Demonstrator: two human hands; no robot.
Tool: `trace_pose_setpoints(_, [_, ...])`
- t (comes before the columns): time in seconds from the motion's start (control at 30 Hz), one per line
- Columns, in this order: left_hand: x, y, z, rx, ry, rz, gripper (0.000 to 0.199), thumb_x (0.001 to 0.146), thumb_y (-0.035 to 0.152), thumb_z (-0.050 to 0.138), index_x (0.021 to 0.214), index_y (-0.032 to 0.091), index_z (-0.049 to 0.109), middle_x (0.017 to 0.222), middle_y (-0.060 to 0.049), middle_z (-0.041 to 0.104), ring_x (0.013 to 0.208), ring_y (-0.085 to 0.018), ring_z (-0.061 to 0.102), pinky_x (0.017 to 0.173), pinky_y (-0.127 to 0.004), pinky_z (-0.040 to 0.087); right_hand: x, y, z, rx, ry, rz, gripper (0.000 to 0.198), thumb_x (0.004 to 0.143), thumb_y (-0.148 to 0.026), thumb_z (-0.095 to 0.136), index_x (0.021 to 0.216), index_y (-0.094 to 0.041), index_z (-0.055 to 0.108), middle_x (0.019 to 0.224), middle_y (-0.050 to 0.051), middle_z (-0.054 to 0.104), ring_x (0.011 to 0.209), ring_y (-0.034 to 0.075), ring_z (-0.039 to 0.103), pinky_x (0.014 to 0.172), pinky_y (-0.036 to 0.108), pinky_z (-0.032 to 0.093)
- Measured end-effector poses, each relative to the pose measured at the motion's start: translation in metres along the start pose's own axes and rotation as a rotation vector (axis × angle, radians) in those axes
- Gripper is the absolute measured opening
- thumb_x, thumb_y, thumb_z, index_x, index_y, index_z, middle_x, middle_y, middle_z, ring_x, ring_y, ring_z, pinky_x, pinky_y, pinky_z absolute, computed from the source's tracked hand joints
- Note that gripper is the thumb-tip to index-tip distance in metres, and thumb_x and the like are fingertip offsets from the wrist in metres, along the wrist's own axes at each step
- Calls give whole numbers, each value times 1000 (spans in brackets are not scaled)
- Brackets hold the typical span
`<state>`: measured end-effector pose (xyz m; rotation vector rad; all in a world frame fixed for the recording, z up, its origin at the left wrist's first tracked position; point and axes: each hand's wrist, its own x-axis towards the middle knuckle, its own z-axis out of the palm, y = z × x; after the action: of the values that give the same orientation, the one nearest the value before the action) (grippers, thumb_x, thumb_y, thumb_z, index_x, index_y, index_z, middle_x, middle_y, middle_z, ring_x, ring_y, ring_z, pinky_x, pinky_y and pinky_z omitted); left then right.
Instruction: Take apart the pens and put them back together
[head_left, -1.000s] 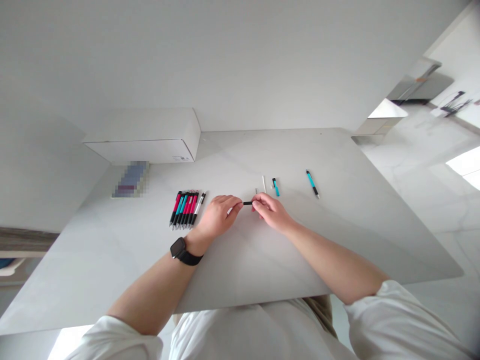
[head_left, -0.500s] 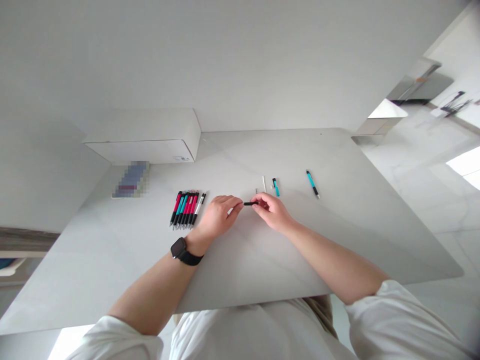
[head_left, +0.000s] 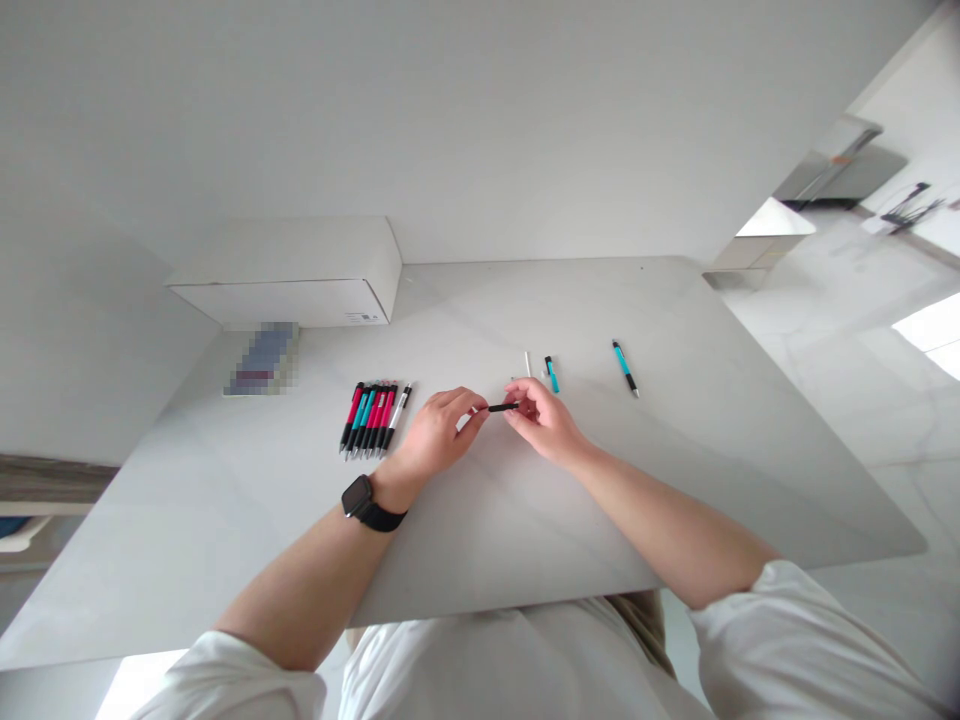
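A short black pen barrel (head_left: 501,407) spans the gap between my two hands, lying almost level. My left hand (head_left: 442,430), with a black watch on its wrist, pinches the left end; a small light tip shows at its fingertips. Thumb and fingers of my right hand (head_left: 549,420) close on the right end. Just beyond the right hand lie a thin white refill (head_left: 528,364) and a teal upper pen barrel (head_left: 552,374) with a black clip. A tiny part, probably the spring, is mostly hidden by the right fingers.
Several red, teal and white pens (head_left: 373,420) lie in a row left of my left hand. A whole teal pen (head_left: 625,369) rests farther right. At the back left stand a white box (head_left: 285,300) and a blurred, pixelated item (head_left: 262,360) on the grey table (head_left: 510,540).
The black barrel has tilted slightly, its right end a little higher. My right fingers have shifted up a bit and now cover more of the small part behind them.
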<state>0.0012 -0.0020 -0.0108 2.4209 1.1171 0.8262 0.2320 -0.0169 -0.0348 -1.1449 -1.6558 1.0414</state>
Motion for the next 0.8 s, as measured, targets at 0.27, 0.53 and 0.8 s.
trace_pose_setpoints(0.27, [0,3,-1,1,15,-1,12,104,26,53,104,21,64,98,-6,71,93,-21,66,86,-35,50,-1,-1,1,-43,8,25,18,97,-41,63,105,-25,68,88,1,68,74,16,62,68,28,49])
trace_pose_setpoints(0.53, [0,-8,0,54,70,-74,12,102,26,56,106,23,67,98,-5,70,93,-21,67,86,-35,51,1,1,-5,9,105,17,22,98,-41,61,113,-26,67,87,2,65,76,17,64,65,28,51])
trace_pose_setpoints(0.8, [-2,-19,3,156,51,-110,13,101,29,58,103,25,70,101,-4,73,94,-23,67,88,-37,49,20,-10,-46,-185,152,10,21,97,-35,62,115,-28,70,102,3,72,85,18,66,78,31,52])
